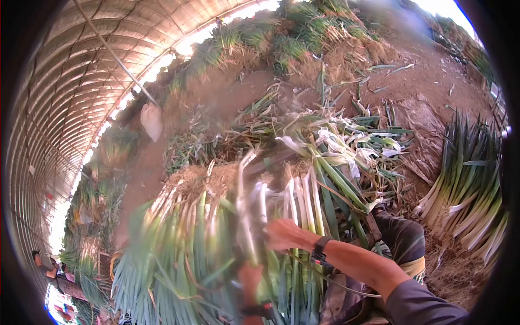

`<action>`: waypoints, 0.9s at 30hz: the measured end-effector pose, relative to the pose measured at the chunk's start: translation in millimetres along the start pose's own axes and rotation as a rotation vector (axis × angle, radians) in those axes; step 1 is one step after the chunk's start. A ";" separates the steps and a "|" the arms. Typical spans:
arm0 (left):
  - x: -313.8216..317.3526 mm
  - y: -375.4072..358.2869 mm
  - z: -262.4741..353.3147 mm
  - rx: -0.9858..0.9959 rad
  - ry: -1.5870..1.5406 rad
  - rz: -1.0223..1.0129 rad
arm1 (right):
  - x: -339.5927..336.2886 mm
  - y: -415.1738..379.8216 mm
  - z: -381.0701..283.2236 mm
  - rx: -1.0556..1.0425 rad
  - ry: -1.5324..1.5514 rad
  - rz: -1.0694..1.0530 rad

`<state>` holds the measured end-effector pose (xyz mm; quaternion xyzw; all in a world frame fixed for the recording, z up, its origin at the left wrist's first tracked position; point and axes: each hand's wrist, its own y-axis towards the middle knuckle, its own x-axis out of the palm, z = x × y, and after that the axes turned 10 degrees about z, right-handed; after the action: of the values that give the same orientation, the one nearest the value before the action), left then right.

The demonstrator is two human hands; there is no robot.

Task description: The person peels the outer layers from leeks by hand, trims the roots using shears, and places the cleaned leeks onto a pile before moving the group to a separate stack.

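Observation:
My left hand (pixel 251 277), smeared by motion, is closed around a long green onion (pixel 245 216) whose white stalk and root end point up and away from me. To its right, my right hand (pixel 287 234) is closed beside that stalk, with a watch on the wrist; its fingertips are too blurred to show what they grip. Left of both hands lies a thick pile of untrimmed green onions (pixel 179 233), with brown roots at the far end. Under and beside my right forearm, several onions with clean white stalks (pixel 303 200) lie in a row.
Peeled leaves and white skins (pixel 346 143) are heaped ahead. A bundle of green onions (pixel 466 184) lies at the right. More bundles (pixel 319 32) stand on the soil at the back. Under the arched roof (pixel 70 97), another person (pixel 46 271) is at the far left.

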<state>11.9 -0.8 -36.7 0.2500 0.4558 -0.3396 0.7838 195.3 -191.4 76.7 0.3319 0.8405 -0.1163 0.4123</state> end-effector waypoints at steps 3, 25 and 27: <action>-12.7 8.9 7.0 -0.043 0.047 -0.015 | 5.3 -20.4 -0.4 -0.022 -0.007 -0.068; 17.6 8.2 20.1 0.159 -0.216 -0.016 | -62.4 -130.5 2.4 0.012 -0.029 0.074; 20.1 13.0 29.7 0.116 -0.191 -0.069 | -67.8 -132.1 2.8 0.006 -0.057 -0.034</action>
<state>45.2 -19.3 -39.8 0.2454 0.3670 -0.4146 0.7958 140.4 -323.4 116.8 0.3155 0.8334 -0.1352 0.4331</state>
